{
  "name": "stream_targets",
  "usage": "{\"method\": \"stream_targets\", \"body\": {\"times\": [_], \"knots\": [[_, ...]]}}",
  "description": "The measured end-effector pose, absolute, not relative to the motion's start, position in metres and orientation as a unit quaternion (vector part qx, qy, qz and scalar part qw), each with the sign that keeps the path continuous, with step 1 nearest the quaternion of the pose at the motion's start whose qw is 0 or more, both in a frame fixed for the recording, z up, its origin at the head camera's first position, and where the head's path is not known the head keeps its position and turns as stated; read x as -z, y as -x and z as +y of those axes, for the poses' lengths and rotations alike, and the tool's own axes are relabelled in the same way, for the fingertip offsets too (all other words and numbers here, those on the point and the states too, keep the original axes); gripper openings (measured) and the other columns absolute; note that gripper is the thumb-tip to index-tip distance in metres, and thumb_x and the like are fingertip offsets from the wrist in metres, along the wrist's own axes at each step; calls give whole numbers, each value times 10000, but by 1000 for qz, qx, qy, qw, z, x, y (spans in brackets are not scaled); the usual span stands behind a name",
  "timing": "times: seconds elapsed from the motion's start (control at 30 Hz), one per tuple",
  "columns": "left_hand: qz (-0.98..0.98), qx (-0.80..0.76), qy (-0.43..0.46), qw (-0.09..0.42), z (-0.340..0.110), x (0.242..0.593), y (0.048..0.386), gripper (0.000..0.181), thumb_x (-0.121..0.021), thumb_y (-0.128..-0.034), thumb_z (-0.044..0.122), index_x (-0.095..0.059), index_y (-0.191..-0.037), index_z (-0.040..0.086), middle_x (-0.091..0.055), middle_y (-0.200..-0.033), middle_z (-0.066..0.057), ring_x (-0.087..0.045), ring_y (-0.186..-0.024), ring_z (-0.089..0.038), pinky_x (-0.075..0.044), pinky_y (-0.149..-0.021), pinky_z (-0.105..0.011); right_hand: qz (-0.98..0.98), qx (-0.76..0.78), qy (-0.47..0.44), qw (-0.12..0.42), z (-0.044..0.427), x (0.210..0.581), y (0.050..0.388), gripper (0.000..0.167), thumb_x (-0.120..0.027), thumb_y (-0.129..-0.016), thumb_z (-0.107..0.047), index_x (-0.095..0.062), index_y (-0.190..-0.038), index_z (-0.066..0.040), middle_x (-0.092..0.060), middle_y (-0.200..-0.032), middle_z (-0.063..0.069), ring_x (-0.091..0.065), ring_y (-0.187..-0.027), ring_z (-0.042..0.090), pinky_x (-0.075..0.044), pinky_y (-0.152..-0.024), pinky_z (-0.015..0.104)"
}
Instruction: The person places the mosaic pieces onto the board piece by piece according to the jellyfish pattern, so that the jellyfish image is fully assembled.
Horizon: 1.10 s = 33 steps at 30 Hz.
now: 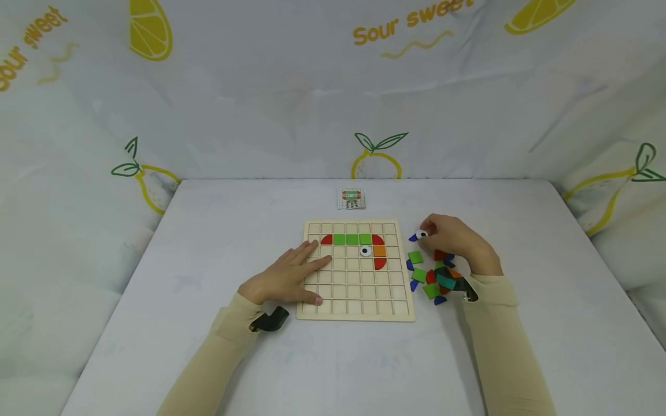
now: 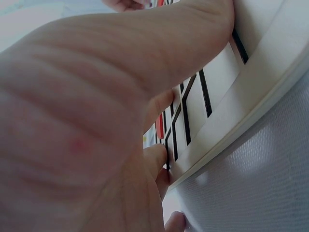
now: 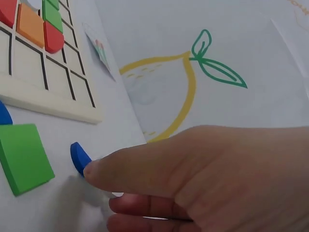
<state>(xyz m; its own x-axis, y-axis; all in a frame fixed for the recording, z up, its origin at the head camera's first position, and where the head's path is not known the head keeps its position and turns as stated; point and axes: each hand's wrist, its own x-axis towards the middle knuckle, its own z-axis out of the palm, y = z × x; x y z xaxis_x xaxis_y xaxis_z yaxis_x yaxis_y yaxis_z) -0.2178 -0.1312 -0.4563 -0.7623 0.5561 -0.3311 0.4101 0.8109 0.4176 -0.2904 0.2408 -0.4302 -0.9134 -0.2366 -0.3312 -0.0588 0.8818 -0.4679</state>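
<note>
My left hand [image 1: 286, 275] rests with spread fingers on the left side of a wooden grid board [image 1: 343, 292]. Along its upper rows sit red rounded pieces [image 1: 380, 263], green squares [image 1: 352, 239], an orange square [image 1: 379, 251] and a white eye disc [image 1: 366, 251]. To the board's right, my right hand [image 1: 455, 240] pinches a second eye disc [image 1: 422, 234] between thumb and fingers. Beside that disc is a blue rounded piece [image 3: 79, 158], partly behind the thumb in the right wrist view. The palm and thumb of my left hand fill much of the left wrist view.
Loose green squares [image 1: 415, 257], blue, red and orange pieces lie in a heap right of the board, partly under my right wrist. A small pattern card [image 1: 351, 198] lies beyond the board. White fabric with lemon prints [image 1: 260, 115] hangs behind the white table [image 1: 234, 231].
</note>
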Motion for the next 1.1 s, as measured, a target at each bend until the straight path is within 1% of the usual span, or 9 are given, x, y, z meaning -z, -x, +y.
{"method": "stream_targets", "body": {"times": [0.17, 0.3, 0.5, 0.57, 0.67, 0.77, 0.93, 1.03, 1.1], "knots": [[926, -160, -259, 224, -132, 458, 218, 922, -763, -862, 506, -290, -1614, 257, 3, -1729, -109, 18, -1607, -303, -72, -1295, -531, 950, 251, 102, 158, 226, 421, 286, 276, -607, -983, -186, -619, -1182, 5, -658, -1096, 182, -581, -877, 255, -540, -762, 345], [925, -159, -261, 225, -133, 457, 218, 924, -757, -866, 510, -280, -1617, 257, 9, -1728, -109, 21, -1607, -305, -69, -1295, -533, 948, 253, 113, 158, 215, 415, 284, 208, -572, -1008, -162, -630, -1131, -6, -667, -1075, 159, -573, -919, 262, -541, -789, 352], [925, -161, -262, 222, -133, 455, 219, 917, -755, -870, 503, -285, -1616, 254, -1, -1727, -116, 13, -1607, -304, -76, -1293, -538, 959, 239, 78, 129, 221, 421, 288, 321, -474, -1014, -126, -575, -1293, -3, -601, -1188, 218, -565, -961, 318, -545, -775, 400], [925, -158, -263, 223, -132, 456, 218, 917, -755, -871, 503, -284, -1616, 250, -4, -1727, -121, 9, -1607, -308, -80, -1293, -541, 961, 240, 70, 121, 226, 429, 290, 392, -425, -1000, -85, -551, -1364, -11, -557, -1258, 255, -558, -1005, 356, -551, -820, 458], [925, -152, -264, 227, -132, 458, 218, 918, -750, -872, 512, -283, -1616, 247, -5, -1726, -124, 4, -1606, -311, -86, -1292, -543, 960, 238, 85, 120, 230, 441, 292, 498, -390, -973, -15, -510, -1456, -32, -476, -1369, 304, -525, -1138, 418, -522, -966, 567], [924, -151, -265, 229, -131, 459, 218, 916, -740, -878, 522, -273, -1619, 254, 4, -1727, -118, 10, -1607, -306, -84, -1292, -541, 960, 222, 121, 119, 231, 450, 293, 538, -385, -952, 39, -525, -1464, -49, -444, -1422, 320, -483, -1229, 456, -474, -1034, 627], [925, -153, -266, 225, -130, 458, 219, 917, -734, -880, 525, -264, -1621, 263, 12, -1729, -106, 21, -1607, -301, -72, -1294, -538, 963, 212, 123, 112, 230, 451, 294, 442, -425, -941, 50, -655, -1311, -28, -557, -1262, 269, -536, -1087, 386, -518, -954, 567], [924, -154, -267, 227, -130, 457, 219, 917, -741, -878, 517, -266, -1621, 265, 12, -1729, -102, 24, -1607, -298, -66, -1295, -533, 961, 225, 100, 128, 229, 448, 294, 360, -461, -943, 31, -665, -1239, 7, -600, -1146, 233, -542, -990, 340, -531, -877, 482], [923, -156, -269, 227, -131, 457, 219, 916, -742, -878, 514, -267, -1621, 263, 10, -1729, -106, 23, -1607, -300, -66, -1295, -534, 958, 229, 93, 141, 230, 446, 294, 356, -476, -931, 30, -654, -1239, 11, -609, -1148, 231, -538, -992, 338, -532, -880, 468]]}}
